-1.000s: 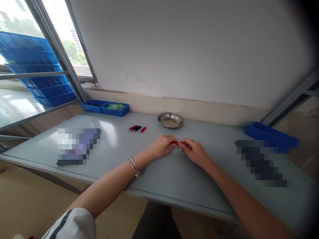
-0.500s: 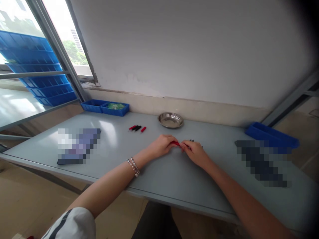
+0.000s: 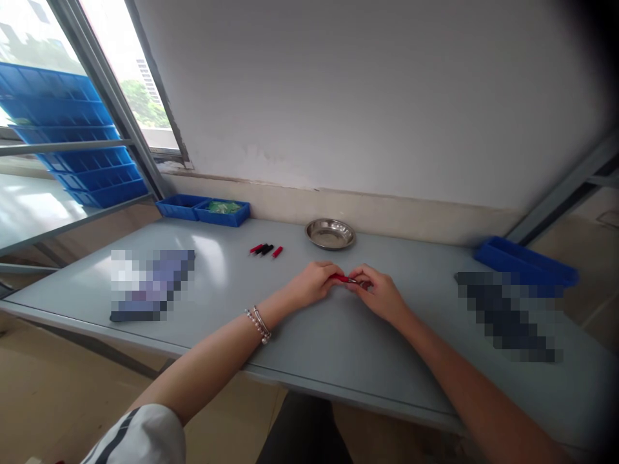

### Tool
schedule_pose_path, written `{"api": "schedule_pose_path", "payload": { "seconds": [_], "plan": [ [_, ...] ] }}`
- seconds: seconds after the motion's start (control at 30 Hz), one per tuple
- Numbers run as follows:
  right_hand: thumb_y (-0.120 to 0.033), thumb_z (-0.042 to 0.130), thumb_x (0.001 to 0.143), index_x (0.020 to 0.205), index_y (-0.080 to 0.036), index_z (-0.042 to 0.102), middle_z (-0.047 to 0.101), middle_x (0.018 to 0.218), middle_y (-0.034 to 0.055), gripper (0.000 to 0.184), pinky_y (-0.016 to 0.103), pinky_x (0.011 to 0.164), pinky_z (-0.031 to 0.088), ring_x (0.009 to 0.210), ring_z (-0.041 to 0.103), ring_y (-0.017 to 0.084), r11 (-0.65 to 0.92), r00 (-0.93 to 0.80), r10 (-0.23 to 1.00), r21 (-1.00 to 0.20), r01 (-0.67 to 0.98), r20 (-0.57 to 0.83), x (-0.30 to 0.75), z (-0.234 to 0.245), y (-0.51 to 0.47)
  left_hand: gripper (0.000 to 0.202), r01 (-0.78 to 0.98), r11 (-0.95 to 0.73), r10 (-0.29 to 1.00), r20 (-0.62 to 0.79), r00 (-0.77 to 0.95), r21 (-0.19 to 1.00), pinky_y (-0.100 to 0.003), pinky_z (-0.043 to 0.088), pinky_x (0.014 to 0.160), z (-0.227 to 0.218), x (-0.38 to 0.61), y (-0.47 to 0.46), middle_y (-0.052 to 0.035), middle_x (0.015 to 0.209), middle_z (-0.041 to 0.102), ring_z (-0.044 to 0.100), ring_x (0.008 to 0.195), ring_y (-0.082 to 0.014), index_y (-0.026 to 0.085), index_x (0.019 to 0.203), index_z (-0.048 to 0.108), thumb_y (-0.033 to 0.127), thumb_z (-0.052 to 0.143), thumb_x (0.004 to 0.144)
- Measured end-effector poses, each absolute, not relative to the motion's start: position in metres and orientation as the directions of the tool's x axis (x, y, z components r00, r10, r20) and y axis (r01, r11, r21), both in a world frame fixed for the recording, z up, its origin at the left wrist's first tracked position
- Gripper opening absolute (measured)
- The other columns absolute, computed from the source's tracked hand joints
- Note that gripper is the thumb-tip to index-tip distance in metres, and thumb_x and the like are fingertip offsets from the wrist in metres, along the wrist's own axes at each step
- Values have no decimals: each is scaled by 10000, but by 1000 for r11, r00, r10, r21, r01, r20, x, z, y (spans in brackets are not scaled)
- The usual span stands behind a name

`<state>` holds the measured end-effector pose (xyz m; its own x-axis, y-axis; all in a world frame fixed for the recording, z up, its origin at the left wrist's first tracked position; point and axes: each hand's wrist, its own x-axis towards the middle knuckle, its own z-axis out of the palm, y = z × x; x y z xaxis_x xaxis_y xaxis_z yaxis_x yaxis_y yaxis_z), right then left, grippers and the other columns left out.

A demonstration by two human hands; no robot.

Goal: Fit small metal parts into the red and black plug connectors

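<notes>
My left hand [image 3: 322, 282] is closed around a slim red pen-shaped piece [image 3: 341, 278] with a silvery metal tip pointing right. At that tip, the thumb and fingers of my right hand [image 3: 374, 290] are curled in a pinch. Both hands are just above the middle of the table, in front of a round steel dish [image 3: 330, 234]. Farther left lie similar short pieces with thin tips: a red one [image 3: 256, 248], black ones [image 3: 265, 249] and another red one [image 3: 277, 252]. My palms and curled fingers hide part of the held piece.
The grey table [image 3: 309, 361] runs along a wall. Two blue bins [image 3: 222, 216] stand at the back left, one holding green and clear packets. Another blue bin [image 3: 527, 261] is on the right. Pixelated flat items lie at both sides. Stacked blue bins [image 3: 97, 158] fill a left shelf.
My right fingers have shifted and lifted slightly, so the metal tip of the red piece now shows. Small dark bits seen beyond my right hand are no longer visible. My left hand stays put.
</notes>
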<state>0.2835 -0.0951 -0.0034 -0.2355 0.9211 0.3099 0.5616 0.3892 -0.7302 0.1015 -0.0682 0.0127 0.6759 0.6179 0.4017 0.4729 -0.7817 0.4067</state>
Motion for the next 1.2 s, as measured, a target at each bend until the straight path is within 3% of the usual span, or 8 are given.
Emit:
{"api": "schedule_pose_path", "payload": {
  "seconds": [0.13, 0.33, 0.5, 0.57, 0.7, 0.83, 1.03, 1.2],
  "plan": [
    [-347, 461, 784, 801, -214, 525, 657, 705, 6, 148, 277, 616, 446, 631, 596, 143, 392, -271, 919, -735, 554, 287, 285, -2, -96, 182, 471, -783, 616, 408, 674, 406, -221, 426, 684, 13, 101, -68, -51, 805, 601, 556, 735, -125, 142, 891, 578, 256, 446, 841],
    [-390, 344, 845, 671, -201, 536, 637, 641, 17, 321, 280, 623, 427, 611, 584, 145, 415, -300, 910, -649, 638, 286, 283, 1, -97, 195, 464, -793, 603, 402, 689, 394, -228, 424, 687, 14, 101, -68, -56, 813, 599, 555, 736, -128, 139, 889, 575, 267, 434, 847],
    [-382, 382, 829, 934, -211, 484, 652, 685, 8, 225, 284, 621, 441, 592, 590, 143, 404, -278, 914, -707, 580, 295, 280, 1, -99, 198, 460, -793, 602, 401, 690, 399, -227, 425, 687, 13, 101, -68, -57, 821, 598, 554, 745, -128, 142, 903, 573, 262, 425, 851],
    [-367, 429, 806, 953, -221, 439, 656, 710, 3, 207, 280, 591, 440, 561, 580, 138, 399, -280, 916, -721, 566, 286, 279, 0, -100, 196, 463, -792, 605, 410, 683, 398, -226, 425, 688, 13, 101, -68, -57, 828, 600, 554, 748, -127, 142, 914, 571, 255, 424, 851],
    [-313, 480, 773, 865, -230, 418, 659, 780, 11, 138, 268, 559, 432, 579, 584, 139, 393, -293, 916, -752, 529, 272, 280, -1, -99, 191, 463, -793, 605, 421, 676, 397, -219, 422, 682, 14, 101, -69, -54, 815, 599, 552, 740, -126, 140, 906, 573, 253, 431, 847],
    [-315, 449, 795, 814, -214, 465, 644, 724, 7, 104, 261, 581, 422, 596, 578, 135, 402, -304, 912, -742, 537, 275, 282, 0, -98, 183, 457, -795, 602, 424, 677, 399, -208, 418, 665, 14, 101, -69, -50, 800, 596, 547, 720, -120, 134, 895, 574, 245, 437, 844],
    [-404, 323, 849, 652, -198, 527, 600, 620, 11, 351, 259, 583, 386, 590, 539, 137, 424, -315, 906, -613, 666, 284, 282, 5, -99, 183, 454, -803, 592, 431, 681, 385, -210, 417, 663, 13, 101, -69, -51, 800, 597, 545, 721, -124, 136, 881, 576, 245, 434, 844],
    [-394, 439, 796, 917, -219, 525, 630, 664, -11, 229, 257, 569, 391, 555, 535, 132, 391, -292, 920, -626, 675, 260, 281, 3, -99, 186, 457, -797, 602, 445, 663, 395, -213, 421, 671, 13, 101, -69, -54, 816, 602, 554, 729, -124, 140, 912, 575, 239, 433, 845]
  ]
}}
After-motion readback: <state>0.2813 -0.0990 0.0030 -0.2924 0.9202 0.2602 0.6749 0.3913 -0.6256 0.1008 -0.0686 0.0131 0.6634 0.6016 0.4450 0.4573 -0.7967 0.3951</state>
